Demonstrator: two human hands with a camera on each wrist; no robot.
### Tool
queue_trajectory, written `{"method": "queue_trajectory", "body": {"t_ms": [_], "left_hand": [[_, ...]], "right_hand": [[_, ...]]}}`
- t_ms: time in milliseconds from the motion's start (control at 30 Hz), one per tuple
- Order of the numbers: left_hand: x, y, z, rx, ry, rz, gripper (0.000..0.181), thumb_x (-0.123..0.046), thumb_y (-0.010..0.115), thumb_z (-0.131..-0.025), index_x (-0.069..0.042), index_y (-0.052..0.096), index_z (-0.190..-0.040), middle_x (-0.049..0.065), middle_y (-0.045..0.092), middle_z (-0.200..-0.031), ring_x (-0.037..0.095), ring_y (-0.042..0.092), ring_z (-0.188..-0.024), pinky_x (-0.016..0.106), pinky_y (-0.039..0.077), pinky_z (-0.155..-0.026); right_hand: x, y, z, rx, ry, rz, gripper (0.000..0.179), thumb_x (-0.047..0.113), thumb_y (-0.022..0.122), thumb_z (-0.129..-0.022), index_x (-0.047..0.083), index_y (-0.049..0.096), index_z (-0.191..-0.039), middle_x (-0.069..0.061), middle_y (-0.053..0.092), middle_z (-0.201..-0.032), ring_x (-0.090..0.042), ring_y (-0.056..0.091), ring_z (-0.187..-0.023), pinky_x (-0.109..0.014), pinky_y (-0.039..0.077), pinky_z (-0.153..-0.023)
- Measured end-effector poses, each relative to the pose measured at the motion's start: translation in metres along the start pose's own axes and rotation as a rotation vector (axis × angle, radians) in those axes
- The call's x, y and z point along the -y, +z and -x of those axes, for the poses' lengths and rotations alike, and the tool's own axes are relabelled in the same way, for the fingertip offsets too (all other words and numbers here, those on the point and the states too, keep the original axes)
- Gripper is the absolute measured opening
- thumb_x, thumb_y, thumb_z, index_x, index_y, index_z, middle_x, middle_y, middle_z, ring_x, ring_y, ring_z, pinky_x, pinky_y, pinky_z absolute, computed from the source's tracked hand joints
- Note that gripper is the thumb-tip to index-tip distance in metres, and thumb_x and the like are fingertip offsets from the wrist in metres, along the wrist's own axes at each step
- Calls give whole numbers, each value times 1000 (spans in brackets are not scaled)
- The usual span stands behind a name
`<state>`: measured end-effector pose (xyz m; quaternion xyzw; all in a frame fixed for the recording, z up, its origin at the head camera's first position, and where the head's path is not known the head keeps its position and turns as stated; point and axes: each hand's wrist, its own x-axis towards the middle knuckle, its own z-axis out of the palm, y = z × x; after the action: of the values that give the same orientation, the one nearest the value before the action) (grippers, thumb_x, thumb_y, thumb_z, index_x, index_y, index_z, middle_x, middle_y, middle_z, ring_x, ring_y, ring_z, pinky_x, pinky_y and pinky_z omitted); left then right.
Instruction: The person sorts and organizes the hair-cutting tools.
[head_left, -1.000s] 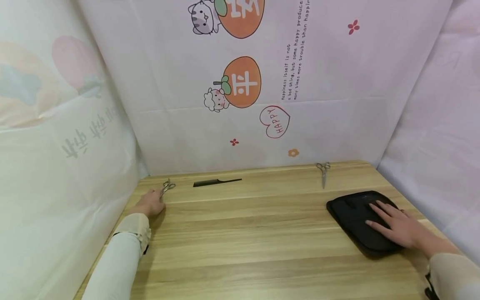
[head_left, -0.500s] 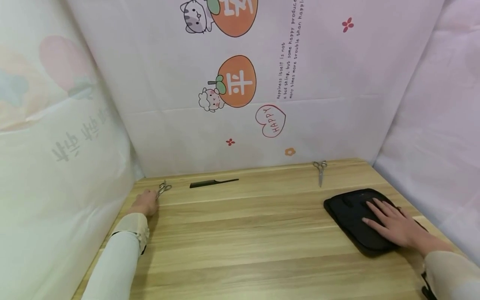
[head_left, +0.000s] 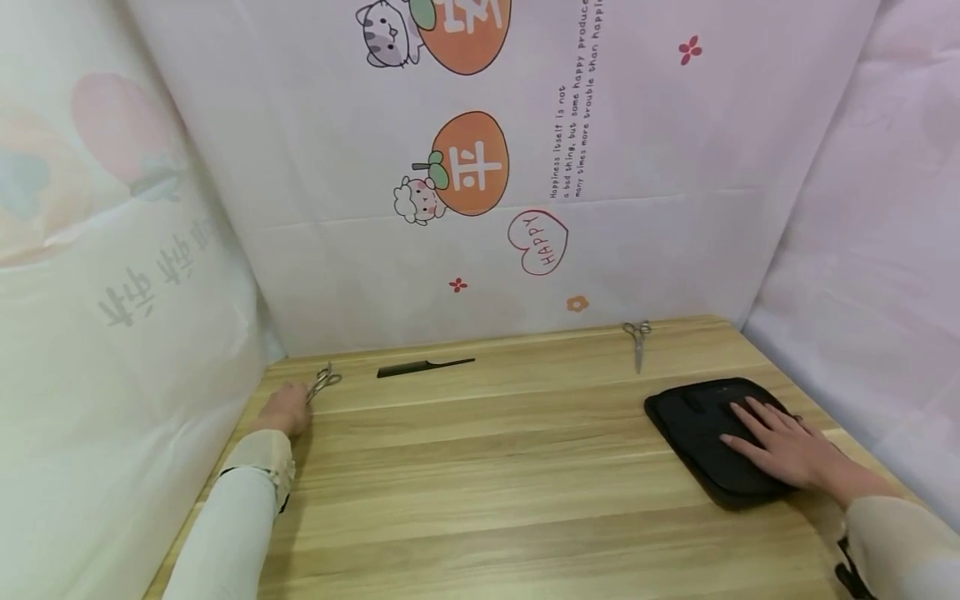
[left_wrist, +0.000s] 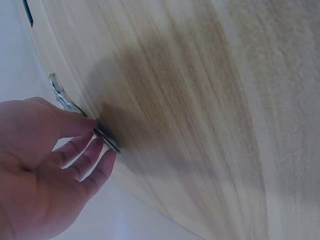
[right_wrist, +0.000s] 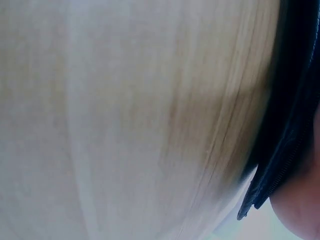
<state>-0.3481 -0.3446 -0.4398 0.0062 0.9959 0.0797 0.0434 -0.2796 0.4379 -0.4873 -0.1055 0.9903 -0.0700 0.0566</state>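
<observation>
At the table's far left, my left hand pinches silver scissors by the blade end, their finger loops pointing toward the back. In the left wrist view the thumb and fingertips close on the scissors' blades, and a handle sticks out beyond the hand. My right hand rests flat, fingers spread, on a black zippered case lying at the right. The right wrist view catches only the edge of this case with its zip, and part of the hand.
A black rat-tail comb lies near the back edge, right of the left hand. A second pair of scissors lies at the back right, blades toward me. Printed white sheets wall the wooden table on the left, back and right.
The whole head view has shifted slightly, so everything appears a little further left. Both hands keep their places, the left on the scissors and the right on the case.
</observation>
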Motion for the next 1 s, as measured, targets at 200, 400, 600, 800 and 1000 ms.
{"method": "queue_trajectory", "body": {"t_ms": [200, 400, 600, 800, 1000], "left_hand": [[4, -2, 2, 10, -8, -15, 19, 5, 51, -94, 18, 56, -106, 37, 55, -104, 52, 60, -98, 60, 50, -89], [3, -9, 4, 3, 3, -24, 10, 5, 53, -91, 13, 57, -95, 34, 57, -97, 50, 61, -94, 59, 51, -86], [2, -12, 5, -2, 0, -16, 10, 4, 53, -91, 12, 57, -93, 35, 57, -96, 50, 61, -93, 58, 51, -83], [1, -13, 5, 6, -16, -1, 13, 4, 52, -93, 14, 58, -98, 36, 57, -99, 51, 60, -94, 59, 50, -83], [2, -10, 7, 8, -20, 1, 14, 4, 51, -94, 14, 58, -100, 36, 56, -102, 51, 60, -97, 59, 50, -85]], "right_hand": [[3, 0, -4, 0, 18, -32, 89, 66, 40, -103, -1, 26, -160, -35, 18, -162, -62, 18, -142, -80, 12, -106], [2, -6, -4, -7, -6, -15, 85, 61, 44, -104, -4, 32, -157, -38, 25, -157, -65, 25, -137, -79, 20, -104], [1, -22, -3, 24, -44, -83, 76, 49, 53, -104, -9, 38, -152, -43, 28, -151, -71, 27, -131, -79, 24, -102], [0, -32, 0, 86, -62, -195, 71, 36, 57, -104, -14, 36, -150, -47, 22, -150, -75, 21, -129, -83, 22, -97], [-8, -30, 2, 55, -164, -152, 77, 33, 68, -98, -4, 34, -157, -46, 31, -147, -71, 34, -127, -76, 37, -93]]}}
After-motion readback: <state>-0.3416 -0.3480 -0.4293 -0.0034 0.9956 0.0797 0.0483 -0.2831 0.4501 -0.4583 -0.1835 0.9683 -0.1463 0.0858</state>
